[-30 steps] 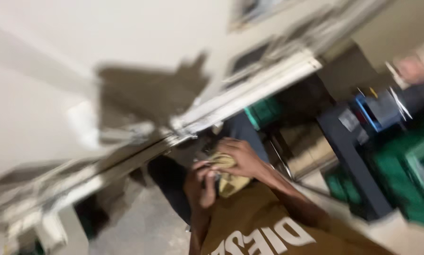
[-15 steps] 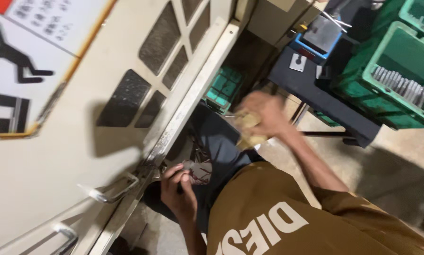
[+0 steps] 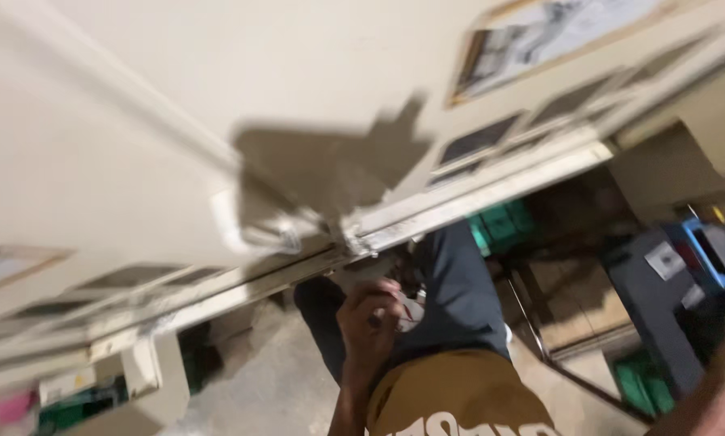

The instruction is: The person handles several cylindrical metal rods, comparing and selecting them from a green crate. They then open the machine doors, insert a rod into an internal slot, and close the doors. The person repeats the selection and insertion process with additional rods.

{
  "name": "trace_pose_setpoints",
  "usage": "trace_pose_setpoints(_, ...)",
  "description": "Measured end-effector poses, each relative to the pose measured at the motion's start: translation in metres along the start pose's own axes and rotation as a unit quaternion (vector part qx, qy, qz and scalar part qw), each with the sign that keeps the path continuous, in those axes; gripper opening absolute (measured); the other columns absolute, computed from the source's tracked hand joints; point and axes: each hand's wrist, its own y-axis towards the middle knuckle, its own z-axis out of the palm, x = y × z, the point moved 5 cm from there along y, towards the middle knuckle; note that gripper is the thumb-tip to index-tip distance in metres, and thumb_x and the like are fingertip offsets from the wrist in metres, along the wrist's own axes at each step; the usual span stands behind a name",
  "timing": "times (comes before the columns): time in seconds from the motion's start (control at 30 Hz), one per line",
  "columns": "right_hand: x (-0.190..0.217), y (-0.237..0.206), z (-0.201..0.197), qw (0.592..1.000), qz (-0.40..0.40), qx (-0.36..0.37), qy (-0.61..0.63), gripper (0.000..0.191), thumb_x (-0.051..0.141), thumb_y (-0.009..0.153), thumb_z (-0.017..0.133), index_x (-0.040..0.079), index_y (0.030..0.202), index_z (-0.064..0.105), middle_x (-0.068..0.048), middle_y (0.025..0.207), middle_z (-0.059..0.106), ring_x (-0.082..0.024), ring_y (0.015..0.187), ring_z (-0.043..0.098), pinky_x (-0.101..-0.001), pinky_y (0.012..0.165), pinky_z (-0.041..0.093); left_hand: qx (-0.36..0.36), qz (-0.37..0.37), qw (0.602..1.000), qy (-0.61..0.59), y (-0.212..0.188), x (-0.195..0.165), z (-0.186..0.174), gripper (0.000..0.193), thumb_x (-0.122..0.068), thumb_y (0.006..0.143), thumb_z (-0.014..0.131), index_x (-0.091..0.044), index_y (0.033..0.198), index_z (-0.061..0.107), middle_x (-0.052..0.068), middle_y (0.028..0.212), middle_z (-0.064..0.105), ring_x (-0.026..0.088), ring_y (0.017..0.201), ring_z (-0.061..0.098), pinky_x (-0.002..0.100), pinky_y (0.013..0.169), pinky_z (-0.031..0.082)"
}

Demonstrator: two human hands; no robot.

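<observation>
While the frame is motion-blurred, I can still read the main layout. Left hand [image 3: 370,323] sits low centre, in front of the dark blue trousers [image 3: 459,299], fingers [image 3: 376,297] curled closed around a small pale object [image 3: 407,311] with a red mark; too blurred to name it. That object is held at about thigh level, just below the bottom edge of the beige cabinet door [image 3: 217,137].

Right forearm [image 3: 718,396] enters at the bottom right corner, well apart from the left hand. The hand itself is cut off by the frame edge, so I cannot tell what its fingers are doing.

Around it:
- metal pull handle [image 3: 253,226] on the cabinet door, just left of the hand's shadow
- dark vent slots [image 3: 479,139] and a framed label [image 3: 556,36] higher up on the door
- mustard-brown shirt [image 3: 459,400] at the bottom centre
- green crate [image 3: 504,226] behind the trousers, on the floor
- dark stand [image 3: 653,307] with a blue box [image 3: 710,254] on it, at right
- concrete floor [image 3: 273,387] below.
</observation>
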Motion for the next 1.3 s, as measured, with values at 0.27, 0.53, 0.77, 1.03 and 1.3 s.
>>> trace_pose_setpoints(0.27,0.391,-0.213,0.027,0.766,-0.479,0.33,0.274,0.031,0.03,0.083,0.079,0.016,0.11,0.074,-0.011,0.115,0.072,-0.033,0.104,0.068,-0.0443,0.084,0.056,-0.08,0.053,0.995,0.028,-0.026,-0.004,-0.035,0.02,-0.021,0.098,0.072,-0.002,0.093,0.071,0.013,0.107,0.074,0.02,0.089,0.074,0.029,0.07,0.059)
trace_pose_setpoints(0.53,0.485,-0.295,0.039,0.632,-0.504,0.502,0.307,0.018,0.019,0.093,0.071,0.01,0.108,0.071,-0.012,0.1,0.072,-0.029,0.088,0.069,-0.0414,0.077,0.056,-0.096,-0.273,0.949,-0.126,-0.084,0.151,-0.036,0.016,-0.019,0.101,0.072,-0.004,0.106,0.073,0.014,0.086,0.066,0.02,0.066,0.059,0.031,0.057,0.047)
trace_pose_setpoints(0.77,0.47,-0.258,0.055,0.553,0.001,0.649,0.523,0.019,0.006,0.09,0.071,0.007,0.109,0.069,-0.009,0.09,0.068,-0.018,0.075,0.066,-0.0344,0.065,0.055,-0.231,-0.414,0.758,-0.448,-0.072,0.22,-0.04,0.025,-0.028,0.093,0.069,-0.014,0.114,0.068,0.004,0.109,0.072,0.018,0.093,0.065,0.034,0.077,0.053)
trace_pose_setpoints(1.03,0.428,-0.174,0.067,0.491,0.047,0.633,0.597,0.024,0.023,0.097,0.061,0.006,0.113,0.065,-0.014,0.114,0.071,-0.024,0.099,0.069,-0.0424,0.087,0.058,-0.179,-0.45,0.768,-0.419,-0.059,0.223,-0.03,0.031,-0.032,0.093,0.071,-0.016,0.118,0.067,0.003,0.11,0.07,0.018,0.092,0.067,0.035,0.078,0.054)
trace_pose_setpoints(1.3,0.406,-0.161,0.077,0.272,0.128,0.567,0.767,0.033,0.039,0.104,0.057,0.013,0.125,0.06,-0.018,0.125,0.067,-0.031,0.111,0.065,-0.0513,0.104,0.047,-0.197,-0.441,0.757,-0.44,-0.058,0.238,-0.032,0.03,-0.03,0.093,0.069,-0.014,0.118,0.066,0.003,0.112,0.071,0.02,0.092,0.067,0.037,0.079,0.056)
